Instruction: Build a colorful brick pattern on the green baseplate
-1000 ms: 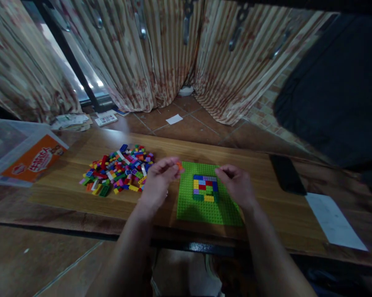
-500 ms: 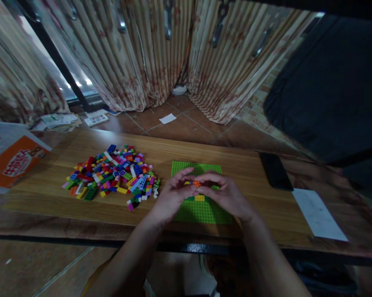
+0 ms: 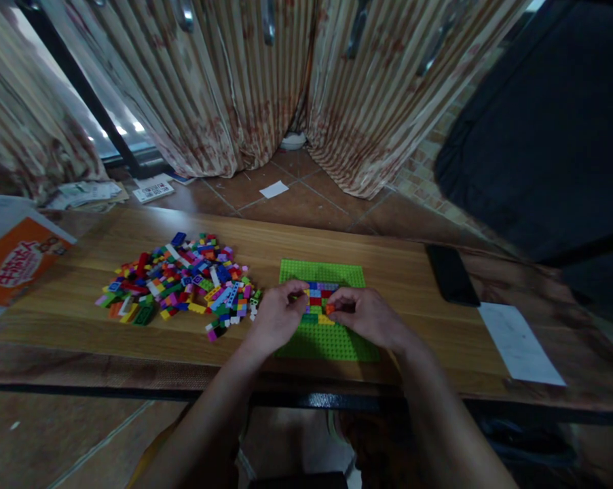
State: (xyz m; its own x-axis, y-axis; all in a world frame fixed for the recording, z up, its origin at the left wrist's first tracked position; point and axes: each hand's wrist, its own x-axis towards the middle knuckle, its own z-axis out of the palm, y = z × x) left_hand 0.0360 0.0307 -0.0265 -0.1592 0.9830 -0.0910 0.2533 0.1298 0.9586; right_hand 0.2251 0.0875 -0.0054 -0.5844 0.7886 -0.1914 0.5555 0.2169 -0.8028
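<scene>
A green baseplate (image 3: 331,343) lies on the wooden table (image 3: 387,272) in front of me, with a small block of coloured bricks (image 3: 320,293) built on it. My right hand (image 3: 367,316) pinches a small orange brick (image 3: 329,309) down at the near edge of that block. My left hand (image 3: 276,316) rests curled on the plate's left side, fingertips touching the built bricks; what it holds, if anything, is hidden. A loose pile of mixed coloured bricks (image 3: 178,282) is spread to the left of the plate.
A black phone (image 3: 451,274) and a white sheet of paper (image 3: 520,343) lie on the table to the right. An orange-and-white box (image 3: 15,261) sits at the far left. Striped curtains (image 3: 235,88) hang behind, over a tiled floor with scattered papers (image 3: 274,189).
The orange brick passed from my left fingers to my right. Both hands came together over the plate and lowered onto the built bricks.
</scene>
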